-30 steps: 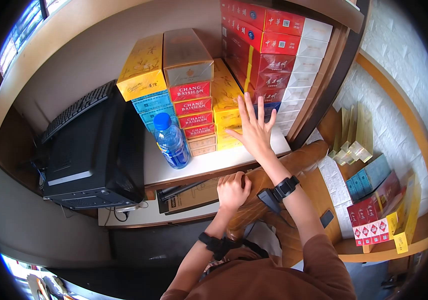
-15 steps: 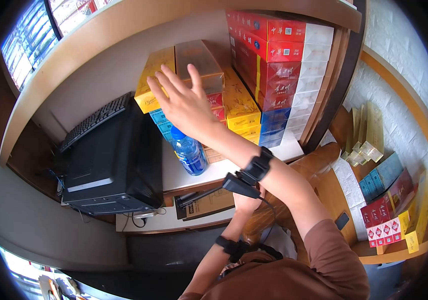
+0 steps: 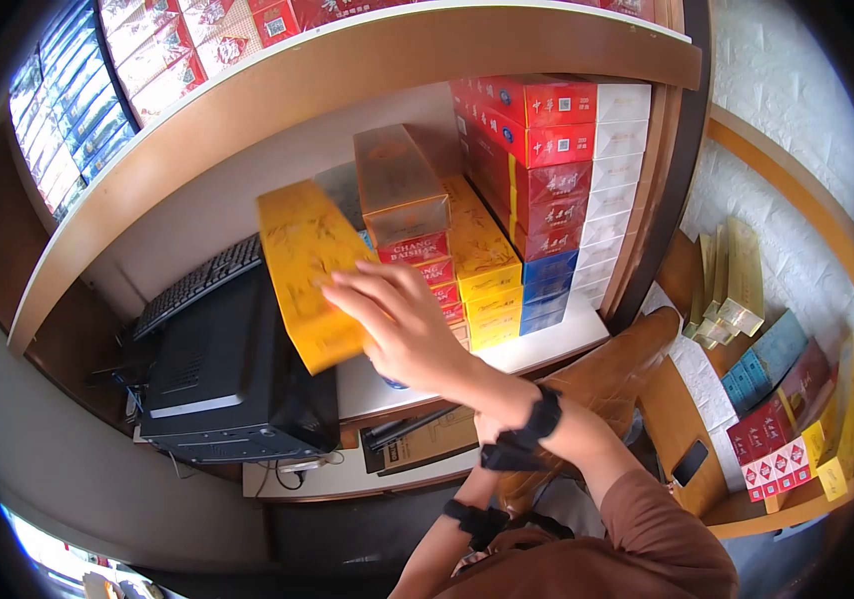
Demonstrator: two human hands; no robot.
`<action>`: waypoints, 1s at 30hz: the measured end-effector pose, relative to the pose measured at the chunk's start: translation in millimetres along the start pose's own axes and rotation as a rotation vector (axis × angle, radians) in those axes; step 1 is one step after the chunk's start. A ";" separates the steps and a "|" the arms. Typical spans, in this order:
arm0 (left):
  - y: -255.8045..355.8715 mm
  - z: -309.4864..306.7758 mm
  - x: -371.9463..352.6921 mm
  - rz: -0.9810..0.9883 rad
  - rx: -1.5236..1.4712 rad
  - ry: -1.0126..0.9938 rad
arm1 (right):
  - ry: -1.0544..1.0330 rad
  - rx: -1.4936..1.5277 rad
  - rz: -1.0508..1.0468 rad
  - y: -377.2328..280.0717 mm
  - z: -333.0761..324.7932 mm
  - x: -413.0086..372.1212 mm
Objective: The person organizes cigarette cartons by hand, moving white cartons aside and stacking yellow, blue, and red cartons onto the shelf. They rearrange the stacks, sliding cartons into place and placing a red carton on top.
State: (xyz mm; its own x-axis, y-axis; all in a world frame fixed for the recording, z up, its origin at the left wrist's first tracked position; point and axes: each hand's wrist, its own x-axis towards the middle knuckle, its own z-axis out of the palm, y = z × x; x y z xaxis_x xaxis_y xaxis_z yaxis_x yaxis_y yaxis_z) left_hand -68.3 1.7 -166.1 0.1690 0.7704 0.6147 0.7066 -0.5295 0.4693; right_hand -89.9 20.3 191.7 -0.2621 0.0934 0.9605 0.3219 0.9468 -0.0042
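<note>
My right hand is closed on the near end of a yellow cigarette carton, held tilted above the black computer case. Just right of it stands a stack topped by a brown carton, with red cartons beneath. Yellow cartons are piled beside that stack. Of my left hand, only a small part shows below the right forearm; its fingers are hidden. A blue-capped bottle is almost wholly covered by my right hand.
The black computer case and a keyboard sit to the left. Red, blue and white cartons fill the shelf's right end, under a curved wooden edge. A phone and more cartons lie at right.
My right hand has closed on the yellow carton from the left top of the stack and moved it toward me. My left hand has become more hidden. The view has shifted slightly.
</note>
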 end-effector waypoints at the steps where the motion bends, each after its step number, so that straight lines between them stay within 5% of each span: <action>1: 8.8 -8.0 6.5 -0.023 -0.007 -0.013 | 0.016 0.087 0.031 -7.9 -20.1 -7.7; 5: 33.5 -28.0 20.2 -0.081 -0.005 -0.030 | 0.071 0.392 0.330 -30.2 -103.3 -45.2; 7: 40.2 -35.0 23.2 -0.108 -0.024 -0.025 | 0.079 0.258 0.185 -33.6 -140.5 -75.2; 14: 69.3 -57.5 53.7 -0.188 -0.267 0.189 | 0.035 -0.152 0.198 -60.2 -232.5 -132.0; 17: 99.9 -99.7 79.1 -0.140 0.125 0.107 | -0.034 -0.310 0.182 -51.3 -243.8 -118.6; 30: 103.2 -100.9 80.6 -0.147 0.135 0.142 | -0.178 -0.454 0.125 -23.9 -205.2 -116.3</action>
State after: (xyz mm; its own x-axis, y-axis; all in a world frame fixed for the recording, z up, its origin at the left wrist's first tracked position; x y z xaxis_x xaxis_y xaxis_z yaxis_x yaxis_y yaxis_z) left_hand -51.0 -26.7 -4.1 -0.0340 0.7730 0.6335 0.8034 -0.3559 0.4774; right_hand 119.5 -76.4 137.2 -0.3342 0.2863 0.8980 0.7141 0.6987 0.0430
